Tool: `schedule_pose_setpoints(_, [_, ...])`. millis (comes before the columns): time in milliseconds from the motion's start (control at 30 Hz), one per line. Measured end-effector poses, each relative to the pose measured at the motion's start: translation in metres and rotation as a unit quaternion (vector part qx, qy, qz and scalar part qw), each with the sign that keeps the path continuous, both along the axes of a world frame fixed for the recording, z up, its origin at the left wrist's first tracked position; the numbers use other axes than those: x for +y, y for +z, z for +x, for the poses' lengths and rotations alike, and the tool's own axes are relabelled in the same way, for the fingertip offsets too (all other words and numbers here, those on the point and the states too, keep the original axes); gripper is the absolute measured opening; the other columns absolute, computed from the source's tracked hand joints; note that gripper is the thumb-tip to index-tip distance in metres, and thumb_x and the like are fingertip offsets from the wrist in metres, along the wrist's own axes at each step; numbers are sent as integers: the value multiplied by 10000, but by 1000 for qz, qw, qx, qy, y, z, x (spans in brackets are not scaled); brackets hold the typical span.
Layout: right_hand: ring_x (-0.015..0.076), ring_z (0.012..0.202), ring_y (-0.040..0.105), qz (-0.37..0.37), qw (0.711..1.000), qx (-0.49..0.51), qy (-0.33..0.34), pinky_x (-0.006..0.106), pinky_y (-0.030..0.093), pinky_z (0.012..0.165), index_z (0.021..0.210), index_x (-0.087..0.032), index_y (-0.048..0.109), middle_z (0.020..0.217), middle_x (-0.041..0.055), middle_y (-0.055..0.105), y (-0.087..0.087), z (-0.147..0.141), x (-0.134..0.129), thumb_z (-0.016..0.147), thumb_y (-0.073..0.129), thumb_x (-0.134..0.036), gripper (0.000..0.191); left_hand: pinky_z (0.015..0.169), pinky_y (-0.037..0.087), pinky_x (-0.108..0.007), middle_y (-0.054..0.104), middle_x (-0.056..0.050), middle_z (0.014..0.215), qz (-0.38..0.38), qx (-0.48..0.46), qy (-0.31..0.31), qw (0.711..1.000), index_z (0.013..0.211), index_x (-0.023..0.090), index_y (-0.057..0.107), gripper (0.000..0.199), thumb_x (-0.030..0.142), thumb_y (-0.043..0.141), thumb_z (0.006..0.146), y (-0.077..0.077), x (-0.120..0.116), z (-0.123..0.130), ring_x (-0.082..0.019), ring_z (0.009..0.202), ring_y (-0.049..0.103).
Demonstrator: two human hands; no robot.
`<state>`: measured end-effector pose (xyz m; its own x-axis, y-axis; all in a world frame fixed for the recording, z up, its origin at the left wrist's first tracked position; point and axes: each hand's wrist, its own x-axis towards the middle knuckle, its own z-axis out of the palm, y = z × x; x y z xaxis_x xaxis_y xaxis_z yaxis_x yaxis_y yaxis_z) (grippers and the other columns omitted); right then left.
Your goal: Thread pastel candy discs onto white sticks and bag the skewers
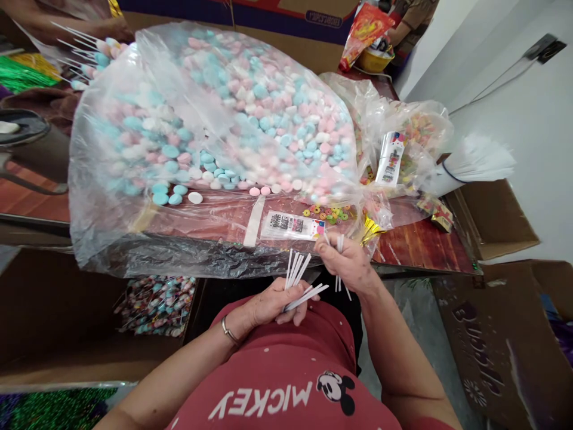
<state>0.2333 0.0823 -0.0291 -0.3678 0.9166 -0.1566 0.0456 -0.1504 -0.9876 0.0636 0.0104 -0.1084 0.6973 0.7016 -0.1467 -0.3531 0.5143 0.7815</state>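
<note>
My left hand [273, 303], with a bracelet at the wrist, is closed around several thin white sticks [297, 270] that fan out in two directions. Close by on the right, my right hand [347, 263] grips a few more white sticks [339, 283], which poke out above and below the fingers. Both hands are above my lap at the table's front edge. Just beyond them lie a printed label card [290, 226] and small coloured ring candies [329, 212]. A large clear plastic bag [215, 113] full of pink, blue and white marshmallows covers much of the table.
At right stand a white container of sticks [452, 176], a bag of coloured candies [421, 128] and cardboard boxes [487, 334]. An open box [54, 322] at lower left holds skewered candies [156, 304]. A grey jug [31, 146] stands left. Other people's arms [85, 27] show at the back.
</note>
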Motion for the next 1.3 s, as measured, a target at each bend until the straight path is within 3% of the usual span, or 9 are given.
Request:
schedule_pose_setpoints(133, [39, 398, 247, -39, 997, -16, 67, 197, 164, 383, 827, -152, 661, 459, -101, 351, -10, -4, -5, 811, 647, -428, 277, 326, 197, -187, 603, -2, 539, -1, -5, -4, 1000, 1050, 85, 651, 608, 647, 524, 859, -1, 0, 0, -44, 315, 325])
schedule_pose_setpoints(367, [31, 392, 257, -50, 996, 48, 50, 189, 159, 386, 737, -159, 649, 456, -95, 386, -18, -10, -6, 722, 703, -350, 199, 331, 209, -188, 619, -14, 559, -11, -4, -27, 1000, 1019, 84, 645, 613, 660, 549, 833, 2, 0, -2, -45, 326, 347])
schedule_pose_setpoints(467, [30, 369, 229, -34, 990, 124, -49, 184, 154, 368, 675, -191, 604, 454, -99, 380, -12, -14, 0, 669, 683, -291, 128, 330, 209, -187, 622, -13, 564, -19, -1, -35, 999, 1010, 92, 625, 592, 653, 544, 840, 2, -1, -2, -46, 325, 354])
schedule_pose_setpoints(567, [33, 362, 248, 8, 966, 176, -190, 183, 158, 348, 619, -215, 535, 521, -80, 460, 14, -7, 13, 608, 656, -234, 123, 328, 213, -186, 610, -7, 560, -15, -6, -36, 999, 984, 96, 618, 573, 646, 522, 859, 0, 0, -2, -45, 325, 349])
schedule_pose_setpoints(733, [70, 373, 332, 158, 924, 153, -313, 207, 186, 339, 650, -233, 500, 546, -53, 532, 52, 17, 24, 674, 673, -281, 180, 330, 204, -186, 587, 6, 542, -21, 23, -4, 999, 1031, 90, 618, 581, 635, 482, 886, 3, 1, 0, -45, 326, 328])
schedule_pose_setpoints(833, [92, 416, 403, 214, 934, 98, -270, 212, 296, 386, 734, -231, 540, 478, -74, 455, 47, 19, 13, 780, 676, -365, 196, 343, 215, -185, 584, 8, 552, -12, 56, 8, 998, 1069, 88, 613, 581, 622, 449, 909, 4, 2, 1, -46, 335, 334])
schedule_pose_setpoints(1000, [72, 423, 336, 152, 971, -42, -181, 202, 285, 398, 848, -232, 565, 534, -86, 399, 30, 10, -18, 886, 605, -458, 232, 345, 199, -184, 573, 25, 558, 12, 98, 29, 995, 1072, 107, 602, 540, 592, 404, 940, 0, 3, 3, -44, 333, 324])
schedule_pose_setpoints(1133, [91, 507, 454, 163, 961, -204, -87, 215, 368, 489, 834, -210, 626, 594, -43, 541, 34, 1, -39, 865, 610, -359, 152, 350, 192, -191, 565, 32, 546, 32, 117, 58, 991, 968, 120, 597, 545, 630, 411, 918, 3, 5, 5, -43, 328, 323])
schedule_pose_setpoints(1300, [118, 520, 504, 108, 960, -256, -23, 236, 397, 531, 1035, -209, 657, 592, -35, 588, 23, -14, -44, 855, 542, -334, 248, 365, 218, -204, 540, 30, 534, 89, 143, 76, 983, 816, 134, 570, 562, 658, 391, 908, 8, 7, 7, -49, 337, 348])
